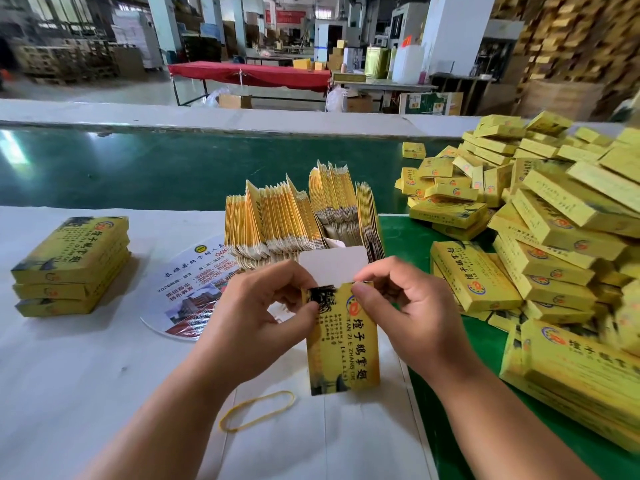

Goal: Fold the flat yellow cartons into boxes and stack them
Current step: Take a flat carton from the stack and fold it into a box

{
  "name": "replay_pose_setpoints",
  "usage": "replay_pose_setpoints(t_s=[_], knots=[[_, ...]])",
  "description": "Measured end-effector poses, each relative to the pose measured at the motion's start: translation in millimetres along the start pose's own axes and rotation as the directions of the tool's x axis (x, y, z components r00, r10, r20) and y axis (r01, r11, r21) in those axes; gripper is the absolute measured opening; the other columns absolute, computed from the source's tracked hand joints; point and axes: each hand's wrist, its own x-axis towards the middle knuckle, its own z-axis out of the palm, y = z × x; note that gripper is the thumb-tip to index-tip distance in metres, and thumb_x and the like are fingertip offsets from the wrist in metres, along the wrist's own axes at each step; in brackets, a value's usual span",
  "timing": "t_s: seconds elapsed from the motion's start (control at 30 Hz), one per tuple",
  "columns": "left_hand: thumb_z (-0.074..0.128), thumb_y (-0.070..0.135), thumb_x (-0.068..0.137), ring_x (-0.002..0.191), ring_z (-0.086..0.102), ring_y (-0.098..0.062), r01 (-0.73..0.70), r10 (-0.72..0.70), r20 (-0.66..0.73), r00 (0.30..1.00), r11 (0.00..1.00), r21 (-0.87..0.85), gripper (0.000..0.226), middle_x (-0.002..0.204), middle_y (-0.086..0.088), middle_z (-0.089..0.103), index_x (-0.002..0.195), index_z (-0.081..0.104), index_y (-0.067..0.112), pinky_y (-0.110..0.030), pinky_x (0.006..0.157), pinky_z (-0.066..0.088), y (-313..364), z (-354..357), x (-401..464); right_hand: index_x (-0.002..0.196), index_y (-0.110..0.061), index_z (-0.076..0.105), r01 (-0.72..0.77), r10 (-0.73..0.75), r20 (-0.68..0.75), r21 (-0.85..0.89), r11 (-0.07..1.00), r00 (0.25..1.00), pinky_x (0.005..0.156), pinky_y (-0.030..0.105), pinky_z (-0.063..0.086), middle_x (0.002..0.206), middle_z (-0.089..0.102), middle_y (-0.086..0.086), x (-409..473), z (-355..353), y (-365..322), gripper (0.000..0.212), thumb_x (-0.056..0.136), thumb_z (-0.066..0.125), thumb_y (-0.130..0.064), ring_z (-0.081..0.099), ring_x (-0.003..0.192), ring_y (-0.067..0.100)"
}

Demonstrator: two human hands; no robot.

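Both forearms reach in from the bottom edge, and between them the left hand (263, 306) and right hand (408, 306) hold one yellow carton (343, 341) upright just above the white worktop (86, 375), each hand pinching an upper corner with curled fingers and thumb. Its white top flap (334, 263) stands open and unfolded, so the closing tuck looks not yet done. If the thumbs press unevenly, the flap could crease off its score line or jam against the side panels, and the thin card might buckle or tear at the corner. A loose grip at the top alone leaves the lower end free, so the carton could twist or collapse back flat. Just behind the hands stands the upright bundle of flat cartons (301, 216), leaning in fans; a knock from a wrist could tip it across the green belt (173, 168). A rubber band (258, 410) lies on the worktop near the left forearm and could catch under a set-down box. To the left, the short stack of folded boxes (71, 268) sits well apart, while the heap of boxes (540, 216) on the right looks untidy and likely to slide if more are dropped on it.
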Motion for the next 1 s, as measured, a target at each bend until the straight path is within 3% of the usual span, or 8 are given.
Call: replay_pose_setpoints(t_s=[0.3,0.43,0.57,0.67,0.77,0.8,0.87,1.0], knots=[[0.068,0.027,0.077,0.071,0.063,-0.024,0.006,-0.005,0.012,1.000,0.995,-0.102,0.008,0.075,-0.004,0.066,0.082,0.066,0.020,-0.047,0.066,0.053,1.9,0.2,-4.1,0.076,-0.012,0.068,0.009,-0.009,0.044,0.007,1.000,0.999,0.060,0.018,0.045,0.067,0.065,-0.003,0.2,-3.7,-1.1,0.024,0.089,0.065,-0.031,0.060,0.062,0.011],[0.075,0.034,0.076,0.072,0.063,-0.022,0.006,-0.007,-0.012,1.000,0.993,-0.120,0.016,0.077,-0.004,0.067,0.084,0.069,0.022,-0.042,0.067,0.054,0.8,-2.6,-4.8,0.090,-0.022,0.067,-0.014,0.014,0.007,0.090,0.996,1.000,0.064,0.017,0.048,0.073,0.065,0.002,-3.0,-2.0,-2.5,0.015,0.083,0.071,-0.035,0.061,0.067,0.011],[0.078,0.025,0.072,0.073,0.059,-0.013,0.042,-0.058,-0.040,0.997,0.943,-0.330,0.053,0.087,-0.003,0.063,0.121,0.057,0.028,-0.023,0.071,0.052,-2.9,0.0,-4.2,0.127,-0.052,0.050,-0.139,0.139,0.017,0.247,0.959,0.990,0.070,0.020,0.051,0.075,0.066,0.003,-4.0,-0.4,1.3,0.063,0.074,0.080,-0.039,0.060,0.069,0.018],[0.078,0.022,0.072,0.078,0.059,-0.022,0.055,-0.069,-0.021,0.997,0.920,-0.389,0.073,0.090,-0.004,0.065,0.137,0.048,0.034,-0.027,0.078,0.053,-6.9,-1.3,-3.4,0.128,-0.040,0.060,-0.174,0.135,0.143,0.310,0.934,0.980,0.072,0.026,0.053,0.073,0.067,-0.011,-1.8,-1.4,3.1,0.055,0.076,0.077,-0.031,0.060,0.071,0.006],[0.077,0.026,0.074,0.088,0.065,-0.030,0.087,-0.079,0.036,0.996,0.930,-0.356,0.043,0.096,-0.005,0.069,0.115,0.066,0.030,-0.055,0.079,0.056,-4.3,-5.4,-2.8,0.117,-0.032,0.071,-0.167,0.119,0.164,0.322,0.932,0.979,0.077,0.029,0.057,0.088,0.074,-0.003,-1.3,-2.3,-0.1,0.039,0.079,0.076,-0.026,0.069,0.081,0.014],[0.076,0.025,0.074,0.087,0.066,-0.029,0.092,-0.079,0.050,0.996,0.928,-0.362,0.032,0.096,-0.005,0.070,0.106,0.069,0.027,-0.057,0.077,0.056,-3.0,-6.2,-2.5,0.114,-0.034,0.073,-0.162,0.120,0.154,0.301,0.940,0.981,0.076,0.026,0.057,0.087,0.074,-0.003,-1.7,-2.9,-2.0,0.036,0.079,0.076,-0.027,0.069,0.080,0.013],[0.074,0.021,0.075,0.084,0.067,-0.027,0.089,-0.071,0.064,0.995,0.928,-0.361,0.018,0.092,-0.005,0.070,0.093,0.070,0.023,-0.052,0.073,0.055,-1.3,-7.6,-2.1,0.107,-0.035,0.076,-0.167,0.131,0.154,0.251,0.953,0.979,0.071,0.024,0.057,0.087,0.077,-0.005,-2.7,-4.4,-4.5,0.028,0.079,0.075,-0.029,0.073,0.077,0.014],[0.071,0.018,0.075,0.087,0.067,-0.022,0.055,-0.038,0.068,0.997,0.966,-0.254,0.007,0.095,-0.003,0.068,0.081,0.071,0.022,-0.041,0.072,0.056,-0.5,-6.3,-2.2,0.096,-0.028,0.078,-0.172,0.147,0.158,0.159,0.972,0.976,0.065,0.038,0.057,0.083,0.077,0.000,-4.0,-4.2,-4.4,0.019,0.078,0.074,-0.032,0.070,0.073,0.031]])
